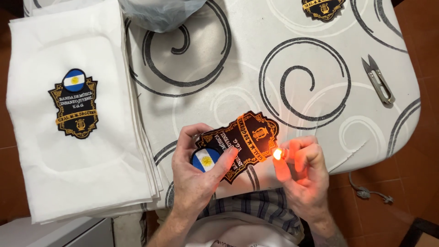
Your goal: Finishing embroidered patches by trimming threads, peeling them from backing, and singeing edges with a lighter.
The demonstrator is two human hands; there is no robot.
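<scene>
My left hand (194, 176) grips a black and gold embroidered patch (247, 139) by its round blue and white end. My right hand (304, 171) holds a small lit lighter (280, 153). Its flame touches the patch's right edge and casts an orange glow on my fingers. Both hands are above the near edge of an ironing board (256, 68) covered in white cloth with grey swirls.
A stack of white fabric (68, 160) lies at the left with a matching patch (75, 104) on top. Metal thread snips (378, 80) rest at the board's right. Another patch (323, 7) and a clear plastic bag (160, 13) sit at the far edge.
</scene>
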